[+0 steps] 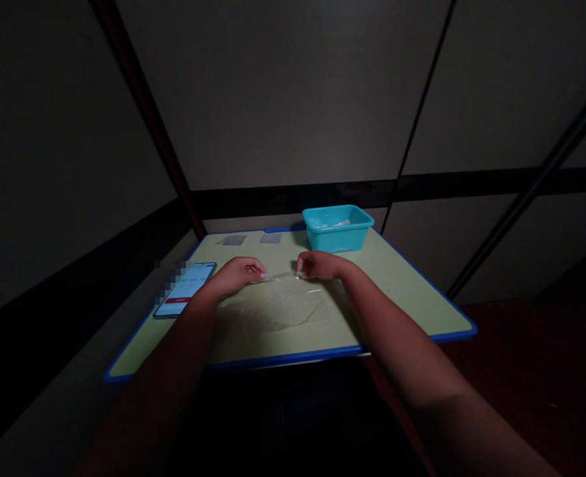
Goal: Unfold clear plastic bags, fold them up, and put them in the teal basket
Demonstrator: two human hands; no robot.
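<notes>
A clear plastic bag (293, 305) lies spread over the near middle of the small table (396, 298). My left hand (240, 273) pinches the far edge of the bag at its left corner. At the right end of that same edge, my right hand (318, 264) has its fingers closed on the plastic. Between the two hands the edge runs nearly straight, slightly raised and crinkled. The rest of the sheet rests on the tabletop, with light glinting off its folds.
A turquoise plastic basket (340, 232) with some clear, crinkled material inside stands at the back right. Two small flat greyish pieces (234, 240) lie at the back left. A phone (186, 290) with a lit screen lies by the left edge. Panelled walls rise behind the table.
</notes>
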